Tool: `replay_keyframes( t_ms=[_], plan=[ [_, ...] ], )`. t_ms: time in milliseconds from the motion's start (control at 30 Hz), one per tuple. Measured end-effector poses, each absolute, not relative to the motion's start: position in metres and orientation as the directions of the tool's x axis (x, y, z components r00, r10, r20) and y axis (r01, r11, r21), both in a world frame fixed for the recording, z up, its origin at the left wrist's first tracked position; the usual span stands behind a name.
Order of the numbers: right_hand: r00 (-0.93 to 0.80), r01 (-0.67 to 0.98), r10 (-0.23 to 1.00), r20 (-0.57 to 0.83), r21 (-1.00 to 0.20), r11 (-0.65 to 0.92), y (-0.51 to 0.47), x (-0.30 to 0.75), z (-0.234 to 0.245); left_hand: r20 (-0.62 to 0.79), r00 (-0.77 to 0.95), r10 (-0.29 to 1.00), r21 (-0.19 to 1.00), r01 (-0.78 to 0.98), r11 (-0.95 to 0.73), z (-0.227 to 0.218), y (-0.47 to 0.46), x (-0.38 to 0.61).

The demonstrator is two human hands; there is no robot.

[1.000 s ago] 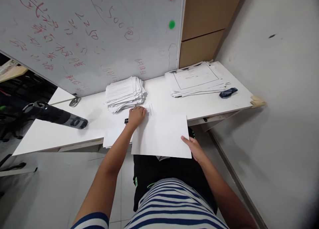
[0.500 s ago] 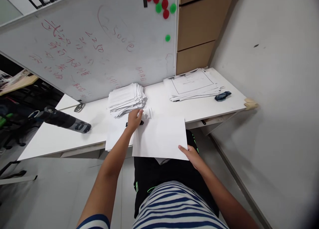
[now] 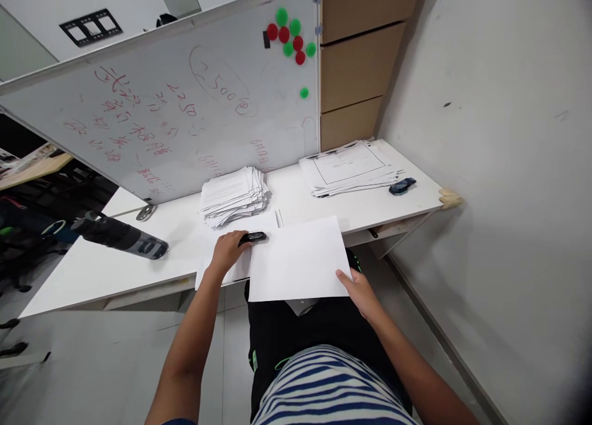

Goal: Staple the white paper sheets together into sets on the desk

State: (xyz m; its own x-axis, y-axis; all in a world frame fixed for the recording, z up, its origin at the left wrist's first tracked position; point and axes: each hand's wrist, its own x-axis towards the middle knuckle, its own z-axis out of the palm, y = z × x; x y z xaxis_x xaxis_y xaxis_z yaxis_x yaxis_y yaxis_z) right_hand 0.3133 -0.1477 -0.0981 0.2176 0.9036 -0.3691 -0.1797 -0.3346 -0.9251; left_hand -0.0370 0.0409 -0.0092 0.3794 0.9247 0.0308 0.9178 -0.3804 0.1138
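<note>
At the front of the desk, my left hand [image 3: 228,251] is closed around the back end of a small black stapler [image 3: 254,236], whose front end points right. Beneath this hand lie loose white sheets [image 3: 238,269] on the desk. My right hand [image 3: 361,289] pinches the lower right corner of a white sheet of paper [image 3: 298,261], thumb on top. That paper hangs out over the desk's front edge above my lap, its left side close to the stapler. Just behind it is a thick, uneven stack of papers [image 3: 234,193].
A dark bottle [image 3: 121,237] lies at the left of the white desk [image 3: 287,197]. More papers with a drawn frame [image 3: 346,166] and a dark blue tool [image 3: 402,185] are at the right. Behind stand a whiteboard [image 3: 259,110] and brown boxes [image 3: 358,67]; a wall closes the right side.
My left hand has moved left and down from the paper's upper left area and now grips the stapler. The right hand still holds the paper's corner. The view has tilted slightly upward.
</note>
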Motion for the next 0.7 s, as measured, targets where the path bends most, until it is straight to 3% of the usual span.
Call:
replay_keyframes(
  t_ms=[100, 267, 400, 700],
  plan=[
    [0.266, -0.191, 0.888, -0.374, -0.924, -0.332, -0.146, 0.324, -0.083, 0.071, 0.329, 0.942, 0.113, 0.935, -0.335, -0.006, 0.036, -0.047],
    [0.314, -0.301, 0.870, -0.380, -0.909, -0.288, -0.148, 0.347, -0.063, 0.211, 0.063, 0.975, 0.277, 0.953, -0.121, 0.004, 0.023, -0.073],
    [0.323, -0.338, 0.867, -0.380, -0.902, -0.269, -0.147, 0.357, -0.063, 0.243, -0.098, 0.965, 0.337, 0.942, 0.011, 0.008, 0.012, -0.104],
    [0.279, -0.322, 0.881, -0.381, -0.902, -0.288, -0.142, 0.337, -0.067, 0.230, -0.221, 0.948, 0.366, 0.922, 0.126, 0.006, -0.007, -0.140]
  ],
)
